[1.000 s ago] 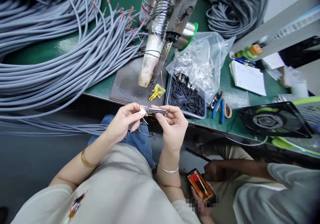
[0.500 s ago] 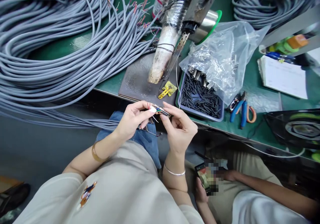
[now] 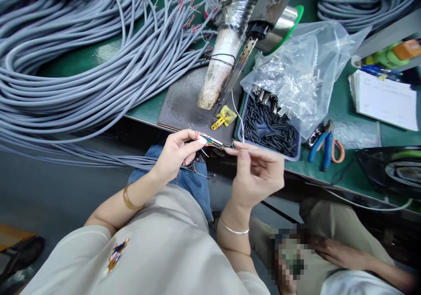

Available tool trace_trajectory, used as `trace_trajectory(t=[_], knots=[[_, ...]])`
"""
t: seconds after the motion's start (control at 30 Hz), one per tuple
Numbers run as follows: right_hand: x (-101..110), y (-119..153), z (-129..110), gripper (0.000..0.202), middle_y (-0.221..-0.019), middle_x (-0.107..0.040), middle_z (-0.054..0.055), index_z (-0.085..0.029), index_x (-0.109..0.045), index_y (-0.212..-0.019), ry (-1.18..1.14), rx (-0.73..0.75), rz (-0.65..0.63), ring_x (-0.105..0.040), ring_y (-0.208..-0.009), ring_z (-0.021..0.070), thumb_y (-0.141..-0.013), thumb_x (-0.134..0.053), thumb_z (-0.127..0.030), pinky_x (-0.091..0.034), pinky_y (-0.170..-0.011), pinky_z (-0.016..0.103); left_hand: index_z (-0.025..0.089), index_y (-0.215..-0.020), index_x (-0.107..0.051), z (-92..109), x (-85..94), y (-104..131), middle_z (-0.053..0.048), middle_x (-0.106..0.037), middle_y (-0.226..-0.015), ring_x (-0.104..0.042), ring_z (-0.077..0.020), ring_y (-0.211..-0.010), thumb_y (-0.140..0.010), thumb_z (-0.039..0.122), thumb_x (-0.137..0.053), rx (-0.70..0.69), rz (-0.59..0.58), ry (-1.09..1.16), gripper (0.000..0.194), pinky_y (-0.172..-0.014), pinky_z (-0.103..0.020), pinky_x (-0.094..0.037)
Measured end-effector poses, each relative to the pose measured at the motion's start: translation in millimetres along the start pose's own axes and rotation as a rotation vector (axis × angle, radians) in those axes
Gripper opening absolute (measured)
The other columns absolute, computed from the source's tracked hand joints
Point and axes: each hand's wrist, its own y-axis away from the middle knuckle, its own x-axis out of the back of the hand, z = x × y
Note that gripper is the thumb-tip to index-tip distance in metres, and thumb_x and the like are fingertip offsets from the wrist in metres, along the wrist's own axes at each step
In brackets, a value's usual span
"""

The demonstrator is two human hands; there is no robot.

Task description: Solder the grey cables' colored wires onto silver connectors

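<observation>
A small black connector (image 3: 215,143) with thin coloured wires is pinched between the thumb and fingers of my left hand (image 3: 179,151), just off the table's front edge. My right hand (image 3: 258,172) is to the right of the connector, its fingers stretched out and its thumb raised near them. Its fingertips are close to the connector's right end; whether they touch it I cannot tell. A thin white wire (image 3: 242,126) runs down behind those fingertips. Several grey cables (image 3: 131,162) lead from the left to my lap, where metal-ended pieces hang.
Grey cables (image 3: 98,84) fill the table's left. A fume pipe (image 3: 220,62) and soldering iron (image 3: 238,69) stand over a dark board (image 3: 184,97). To the right are a tray of black tubes (image 3: 268,130), a plastic bag (image 3: 305,75) and pliers (image 3: 325,148). A person sits at the lower right.
My right hand has drawn away to the right from the connector and its fingers have straightened. My left hand still pinches the connector. The seated person's hands have shifted right and down.
</observation>
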Motion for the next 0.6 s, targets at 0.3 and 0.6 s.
trace_trajectory(t=[0.3,0.6], knots=[[-8.4,6.4,4.2,0.009,-0.099,-0.077,0.003,-0.023,-0.065,-0.085,-0.038,-0.059,-0.252,-0.076,-0.084,0.0174,-0.091,-0.072,-0.026,-0.065,-0.073,0.033,0.013,-0.071,-0.068,-5.8,1.8,-1.3,-0.002,-0.072,-0.085,-0.041,0.0016,-0.039,-0.067,0.033,-0.089,-0.037,-0.025,-0.052,0.03,-0.034,-0.017,-0.025],[-7.9,2.0,0.9,0.013,-0.098,-0.075,0.004,-0.023,-0.061,-0.085,-0.058,-0.04,-0.029,-0.077,-0.082,0.0197,-0.091,-0.071,-0.027,-0.068,-0.072,0.037,0.014,-0.071,-0.063,-8.2,-0.7,0.4,0.003,-0.061,-0.066,-0.034,0.0008,-0.041,-0.066,0.028,-0.089,0.005,-0.061,-0.1,0.03,-0.039,-0.018,-0.021]])
